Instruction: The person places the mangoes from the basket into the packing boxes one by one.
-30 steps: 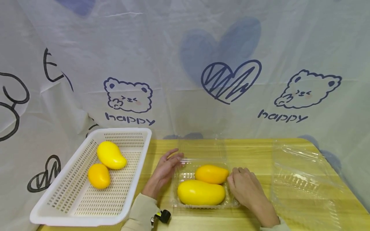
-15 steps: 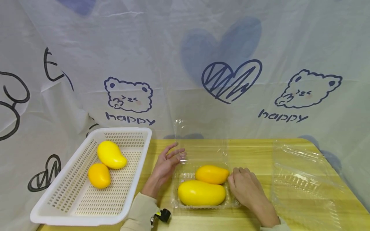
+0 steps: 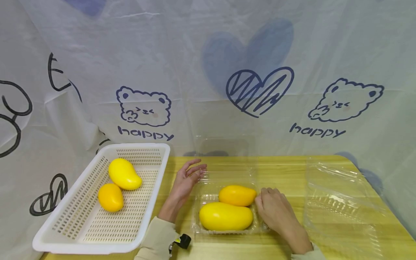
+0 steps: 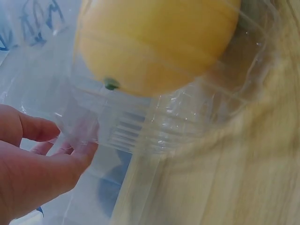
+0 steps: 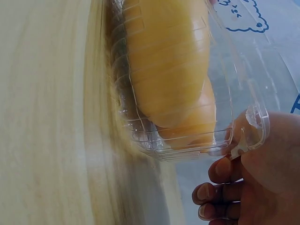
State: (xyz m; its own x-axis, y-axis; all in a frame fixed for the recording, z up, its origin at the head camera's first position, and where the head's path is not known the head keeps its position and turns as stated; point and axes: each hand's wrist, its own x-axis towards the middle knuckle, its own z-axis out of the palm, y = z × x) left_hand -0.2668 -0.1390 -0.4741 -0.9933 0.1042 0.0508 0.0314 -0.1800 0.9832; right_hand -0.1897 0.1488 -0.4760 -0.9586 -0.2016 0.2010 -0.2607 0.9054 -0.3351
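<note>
Two mangoes lie in a clear plastic clamshell container (image 3: 224, 233) on the table: a large yellow mango (image 3: 225, 216) in front, an orange-yellow mango (image 3: 238, 195) behind it. The lid (image 3: 224, 148) stands raised at the back; its outline is faint. My left hand (image 3: 182, 184) is at the back left corner, where thumb and fingers (image 4: 77, 161) pinch the clear plastic with the fingertips partly seen through it. My right hand (image 3: 276, 211) has curled fingers (image 5: 220, 192) at the right side and grips the container's rim near a corner.
To the left stands a white perforated basket (image 3: 151, 202) with a yellow mango (image 3: 124, 174) and an orange mango (image 3: 111, 197) inside. Another clear plastic container (image 3: 344, 209) lies at the right of the wooden table (image 3: 279, 169). A printed curtain (image 3: 208, 119) hangs right behind the table.
The lid has swung upward at the back. My left hand has shifted slightly up and away with it. The right hand and the mangoes have stayed in place.
</note>
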